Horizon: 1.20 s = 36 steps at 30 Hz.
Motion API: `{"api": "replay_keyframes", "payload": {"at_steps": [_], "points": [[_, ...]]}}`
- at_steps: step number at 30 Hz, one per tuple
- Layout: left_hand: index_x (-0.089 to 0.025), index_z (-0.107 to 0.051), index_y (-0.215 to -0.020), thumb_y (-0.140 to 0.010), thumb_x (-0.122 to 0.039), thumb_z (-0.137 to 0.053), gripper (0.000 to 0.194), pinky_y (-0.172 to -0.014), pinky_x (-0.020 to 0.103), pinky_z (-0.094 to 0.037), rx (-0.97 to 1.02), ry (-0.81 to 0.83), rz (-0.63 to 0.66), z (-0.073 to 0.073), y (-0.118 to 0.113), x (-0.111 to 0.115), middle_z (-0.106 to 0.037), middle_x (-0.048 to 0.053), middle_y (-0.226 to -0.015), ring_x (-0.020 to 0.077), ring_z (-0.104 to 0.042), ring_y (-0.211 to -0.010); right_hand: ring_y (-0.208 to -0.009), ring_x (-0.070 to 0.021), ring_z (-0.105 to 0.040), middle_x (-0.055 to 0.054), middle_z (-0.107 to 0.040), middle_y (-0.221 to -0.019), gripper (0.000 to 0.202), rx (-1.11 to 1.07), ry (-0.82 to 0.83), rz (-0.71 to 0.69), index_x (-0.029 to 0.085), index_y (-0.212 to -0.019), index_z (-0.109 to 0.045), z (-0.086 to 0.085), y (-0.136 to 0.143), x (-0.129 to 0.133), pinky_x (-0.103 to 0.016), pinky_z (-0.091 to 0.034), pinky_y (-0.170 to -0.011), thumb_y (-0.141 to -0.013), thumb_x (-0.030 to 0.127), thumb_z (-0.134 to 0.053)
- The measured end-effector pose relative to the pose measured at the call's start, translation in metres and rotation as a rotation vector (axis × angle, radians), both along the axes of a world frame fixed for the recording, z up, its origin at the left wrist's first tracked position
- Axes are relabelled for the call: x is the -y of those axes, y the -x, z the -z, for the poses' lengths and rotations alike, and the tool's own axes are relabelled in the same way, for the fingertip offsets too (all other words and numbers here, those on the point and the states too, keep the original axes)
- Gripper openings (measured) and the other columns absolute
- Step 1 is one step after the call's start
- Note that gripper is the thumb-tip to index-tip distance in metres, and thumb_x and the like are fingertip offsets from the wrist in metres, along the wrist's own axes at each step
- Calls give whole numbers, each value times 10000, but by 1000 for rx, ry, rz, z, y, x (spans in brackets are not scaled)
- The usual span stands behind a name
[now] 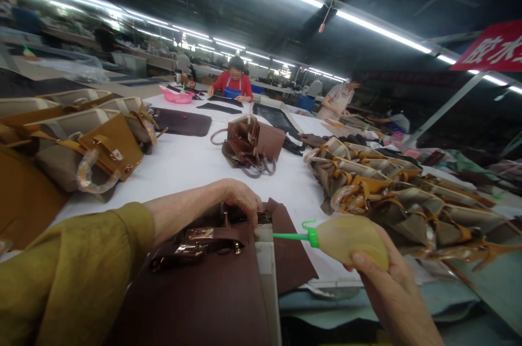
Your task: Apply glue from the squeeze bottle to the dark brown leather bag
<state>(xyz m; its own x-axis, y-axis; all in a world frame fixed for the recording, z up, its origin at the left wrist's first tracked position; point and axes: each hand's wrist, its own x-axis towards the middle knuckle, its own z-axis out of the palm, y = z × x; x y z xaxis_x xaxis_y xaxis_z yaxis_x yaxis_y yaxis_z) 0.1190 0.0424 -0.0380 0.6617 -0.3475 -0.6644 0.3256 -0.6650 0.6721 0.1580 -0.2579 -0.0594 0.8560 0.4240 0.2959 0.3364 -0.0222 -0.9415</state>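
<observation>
Left hand [238, 199] clamps the brown handbag [212, 280] rim; right hand [387, 280] fingers wrap the glue bottle [350, 240], nozzle at nine o'clock. Oversqueezing could smear the flap.

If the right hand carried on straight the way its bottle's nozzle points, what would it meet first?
The right hand aims the squeeze bottle's green nozzle left, so it would probably first reach the brown bag's pale edge, by the left hand.

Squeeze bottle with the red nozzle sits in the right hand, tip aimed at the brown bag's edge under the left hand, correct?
Not quite: the nozzle is green, not red, as the head view shows. The squeeze bottle sits in the right hand, tip aimed at the brown bag edge under the left hand.
</observation>
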Motion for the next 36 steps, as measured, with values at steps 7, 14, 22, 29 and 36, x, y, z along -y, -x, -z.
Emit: {"api": "replay_keyframes", "payload": {"at_steps": [7,14,22,29,36], "points": [[-170,-526,-505,-419,-310,-812,329,-481,250,-414,-24,-27,48,-2,-5,6,-471,-61,-450,101,-395,-446,-589,-140,-554,-39,-638,-828,514,7,101,36,203,-1120,-521,-15,6,-8,-212,-506,-553,-701,430,-714],[-164,-559,-507,-387,-267,-818,303,-461,241,-420,-131,10,51,6,-12,8,-532,-38,-481,120,-469,-473,-575,-130,-558,-46,-641,-848,513,117,123,80,207,-1095,-522,-14,4,-8,-192,-498,-540,-676,423,-723],[-164,-627,-562,-448,-340,-788,264,-439,303,-463,-138,48,123,11,-16,11,-602,17,-531,185,-542,-486,-743,-159,-631,-34,-647,-937,427,214,109,61,248,-1054,-547,-12,4,-9,-163,-517,-557,-690,378,-730],[-165,-643,-563,-397,-291,-829,279,-441,266,-476,-168,41,78,13,-17,9,-619,7,-529,167,-555,-493,-816,-119,-635,6,-641,-964,434,291,103,50,269,-1056,-567,-7,0,-4,-99,-486,-729,-675,357,-757],[-164,-643,-547,-387,-293,-837,282,-404,247,-442,-154,61,100,18,-21,6,-593,-7,-480,154,-532,-456,-858,-142,-607,3,-606,-1025,449,302,152,48,269,-1096,-543,-3,0,1,-132,-487,-740,-705,378,-734]]}}
